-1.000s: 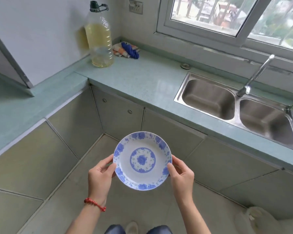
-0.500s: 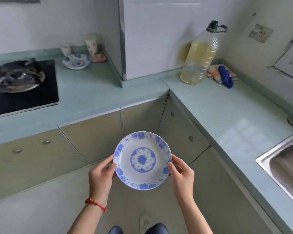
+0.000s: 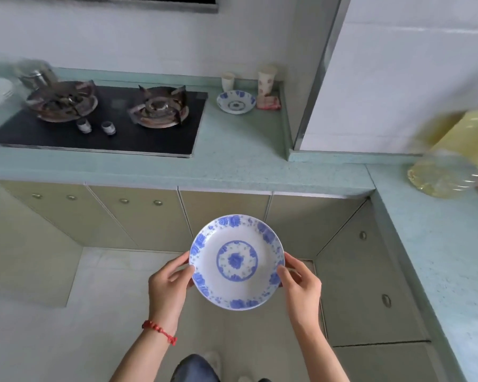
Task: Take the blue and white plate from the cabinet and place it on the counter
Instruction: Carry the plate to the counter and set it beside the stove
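Thumbs press onto the rim while the fingers curl beneath: the left hand (image 3: 168, 285) grips the left edge of the blue and white plate (image 3: 236, 261) and the right hand (image 3: 301, 285) the right edge, both clasped on it. A red bracelet (image 3: 159, 331) circles the left wrist. The plate is empty, held level in mid-air over the floor, in front of the cabinet doors (image 3: 138, 216) and below the counter (image 3: 232, 161). Far on that counter, right of the gas stove (image 3: 100, 119), sits a small blue-patterned bowl (image 3: 235, 102); I cannot tell its contents. Two cups (image 3: 266, 78) stand behind it. At the right, a blurred bottle (image 3: 453, 161) holds yellow liquid.
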Available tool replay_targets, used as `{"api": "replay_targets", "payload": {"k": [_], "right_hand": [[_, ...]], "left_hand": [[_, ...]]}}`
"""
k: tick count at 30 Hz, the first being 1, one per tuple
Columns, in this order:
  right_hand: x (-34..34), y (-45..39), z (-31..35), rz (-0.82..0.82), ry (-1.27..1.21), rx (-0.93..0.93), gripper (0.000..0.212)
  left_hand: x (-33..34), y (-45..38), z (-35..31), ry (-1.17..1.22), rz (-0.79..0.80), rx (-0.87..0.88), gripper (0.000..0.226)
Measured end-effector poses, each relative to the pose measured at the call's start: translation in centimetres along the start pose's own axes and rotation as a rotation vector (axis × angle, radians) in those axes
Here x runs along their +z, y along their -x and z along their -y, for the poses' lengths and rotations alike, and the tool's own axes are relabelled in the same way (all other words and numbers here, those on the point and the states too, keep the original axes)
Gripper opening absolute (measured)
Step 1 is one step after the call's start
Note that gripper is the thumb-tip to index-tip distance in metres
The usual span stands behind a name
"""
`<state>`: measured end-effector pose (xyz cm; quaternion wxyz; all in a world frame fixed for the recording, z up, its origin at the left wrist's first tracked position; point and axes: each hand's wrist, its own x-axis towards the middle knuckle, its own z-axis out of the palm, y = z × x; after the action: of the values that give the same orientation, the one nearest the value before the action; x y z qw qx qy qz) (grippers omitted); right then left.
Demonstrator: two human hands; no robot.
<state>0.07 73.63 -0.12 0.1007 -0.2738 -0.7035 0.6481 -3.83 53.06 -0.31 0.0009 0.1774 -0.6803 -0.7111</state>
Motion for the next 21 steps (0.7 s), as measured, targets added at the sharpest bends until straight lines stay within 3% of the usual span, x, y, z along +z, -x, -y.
{"api": "replay_targets", "payload": {"k": [6, 21], "right_hand": [[2.6, -4.9, 0.4, 0.006, 0.022, 0.006, 0.027], [11.8, -22.2, 5.0, -0.115, 0.027, 0.014, 0.027]], "left_hand": [[1.6, -4.9, -0.6, 0.011, -0.01, 0.007, 0.032], [8.2, -26.2, -4.8, -0.081, 0.127, 0.032, 0.03]]}}
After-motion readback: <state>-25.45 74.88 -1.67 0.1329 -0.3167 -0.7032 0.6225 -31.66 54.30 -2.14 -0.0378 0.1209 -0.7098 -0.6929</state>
